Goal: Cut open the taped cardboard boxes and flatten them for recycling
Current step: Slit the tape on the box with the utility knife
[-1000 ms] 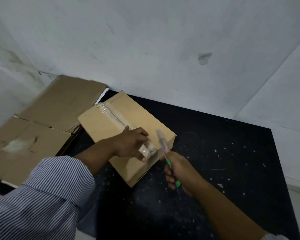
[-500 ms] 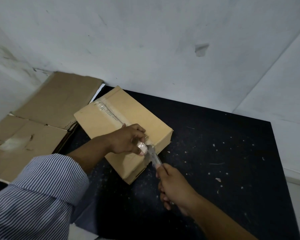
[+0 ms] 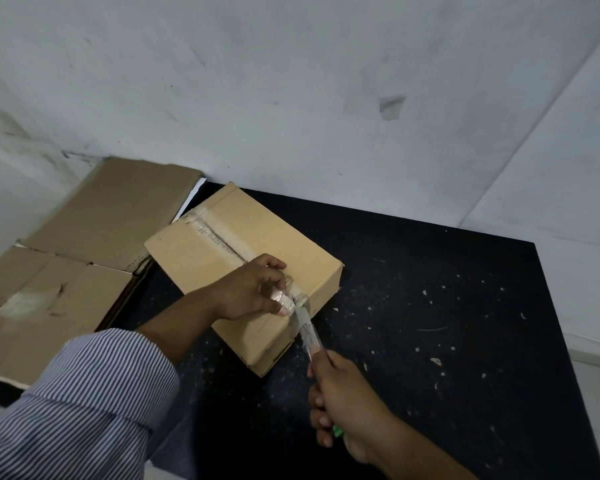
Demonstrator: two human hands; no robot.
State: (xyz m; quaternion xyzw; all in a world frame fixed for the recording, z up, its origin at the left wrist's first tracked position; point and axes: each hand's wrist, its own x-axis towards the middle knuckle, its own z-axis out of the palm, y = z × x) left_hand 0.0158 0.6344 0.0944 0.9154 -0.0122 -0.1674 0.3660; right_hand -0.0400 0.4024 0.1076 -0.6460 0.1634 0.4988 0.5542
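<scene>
A closed brown cardboard box [image 3: 201,251] lies on the black table [image 3: 447,306], with clear tape [image 3: 219,239] running along its top seam. My left hand [image 3: 253,289] rests on the near end of the box top and pinches a bunched strip of peeled tape [image 3: 284,301]. My right hand [image 3: 343,400] grips a utility knife [image 3: 309,334] with a clear body and a green end. The knife's tip meets the tape at the box's near top edge, right beside my left fingers.
Flattened cardboard sheets [image 3: 84,244] lie to the left of the table, against the white wall [image 3: 291,98]. Small white scraps speckle the table's right half [image 3: 437,362]. The wall corner runs down the right side.
My right hand has brought the knife down from a raised position to the box's near edge. The left hand has kept its hold on the tape strip.
</scene>
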